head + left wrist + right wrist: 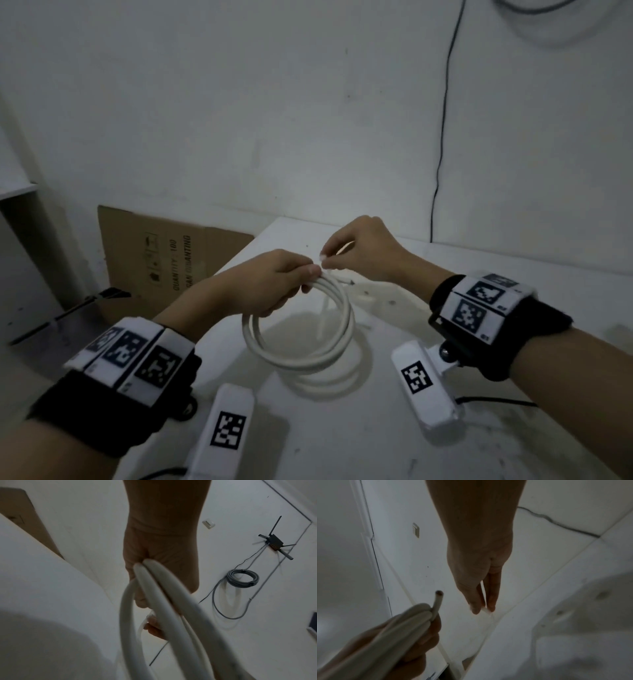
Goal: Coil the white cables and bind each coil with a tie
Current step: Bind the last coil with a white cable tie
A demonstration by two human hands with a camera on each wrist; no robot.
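A coil of white cable point(301, 364) hangs in the air above the white table point(376, 428). My left hand point(274, 284) grips the coil at its top, fingers curled round the bundled loops point(154, 588). A cut cable end point(439, 592) sticks out past that grip. Just right of the left thumb, my right hand point(356, 250) pinches a thin pale tie point(482, 595) between thumb and fingertips. The tie point(149, 615) shows as a faint translucent strip beside the loops. Whether it goes round the coil cannot be seen.
A flattened cardboard box point(164, 260) leans against the wall left of the table. A black wire point(442, 137) runs down the wall behind. A grey cable coil point(243, 578) and a black router point(274, 543) hang on the wall. A black rod point(68, 315) lies at the left.
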